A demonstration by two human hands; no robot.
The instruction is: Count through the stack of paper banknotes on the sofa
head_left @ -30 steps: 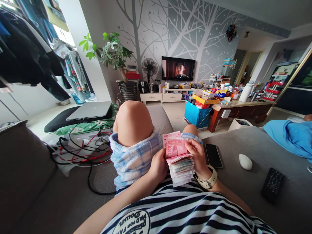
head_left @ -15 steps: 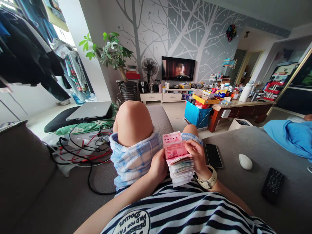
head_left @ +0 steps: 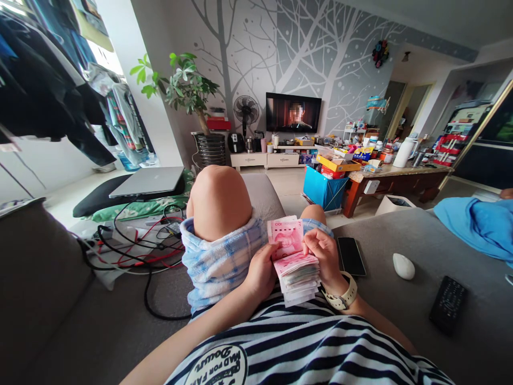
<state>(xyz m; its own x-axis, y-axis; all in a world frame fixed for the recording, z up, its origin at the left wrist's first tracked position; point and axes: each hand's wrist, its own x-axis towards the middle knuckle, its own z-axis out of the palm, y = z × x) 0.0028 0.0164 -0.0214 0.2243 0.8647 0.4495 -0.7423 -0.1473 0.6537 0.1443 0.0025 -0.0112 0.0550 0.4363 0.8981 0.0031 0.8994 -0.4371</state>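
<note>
Banknote stack [head_left: 298,276] at 5 o'clock from frame centre, left hand [head_left: 262,271] gripping its 9 o'clock side, right hand [head_left: 325,258] touching the 3 o'clock edge, can't tell if pinching; upturned notes [head_left: 287,235] at 12 look done, thick lower part likely pending.

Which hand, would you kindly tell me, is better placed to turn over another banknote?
Probably the right hand: its fingers are at the right edge of the raised banknotes, close to the stack below. The left hand seems busier steadying them, its thumb over their lower left side.
</note>
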